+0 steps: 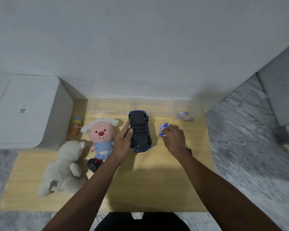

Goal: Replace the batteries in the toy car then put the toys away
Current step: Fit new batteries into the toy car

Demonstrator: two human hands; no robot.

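We see a blue toy car (140, 131) showing its black underside, beside blue-and-white batteries (163, 126). The desk (148, 184) is pale wood grain. One plush (101, 132) is pink with a red nose and light-blue shirt (white cap too), the other plush (63, 167) plain beige. The floor (250, 147) is grey-white marble.

white lidded bin (23, 112), wooden table (140, 189), marble floor (249, 147), grey wall (140, 47)

Wooden table (157, 189): toy car (140, 132), batteries (163, 127), plushies (63, 167).
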